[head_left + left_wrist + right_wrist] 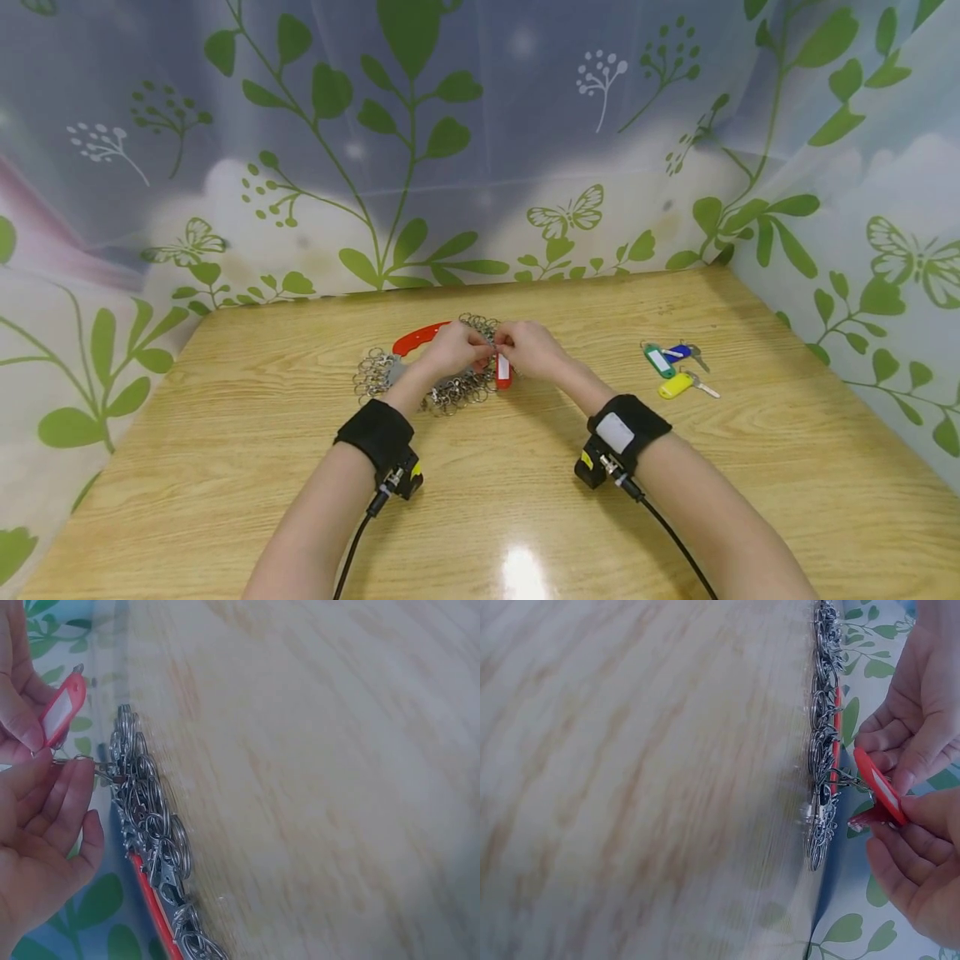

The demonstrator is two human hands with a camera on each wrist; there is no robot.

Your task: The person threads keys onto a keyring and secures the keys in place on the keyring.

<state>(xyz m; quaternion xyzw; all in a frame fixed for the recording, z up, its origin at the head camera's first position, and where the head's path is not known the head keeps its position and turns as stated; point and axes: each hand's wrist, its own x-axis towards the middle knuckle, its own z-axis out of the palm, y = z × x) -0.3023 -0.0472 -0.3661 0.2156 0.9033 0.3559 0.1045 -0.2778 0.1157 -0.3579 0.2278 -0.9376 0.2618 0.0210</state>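
A large key-ring holder with a red handle [415, 339] lies on the table, its edge crowded with metal clips and split rings [448, 398]. My left hand [454, 348] is over its right end and pinches one of the metal rings [81, 758] between thumb and fingertips. Close against it, my right hand [529, 350] pinches a red key tag [503, 372] with a white label at its ring end. In the right wrist view the red tag [886, 789] hangs between both hands, partly hidden by fingers.
To the right on the wooden table [510, 500] lie a green key tag [658, 361], a blue key tag [678, 354] and a yellow key tag [676, 385] with keys. Leaf-patterned curtains [480, 208] stand behind and at both sides.
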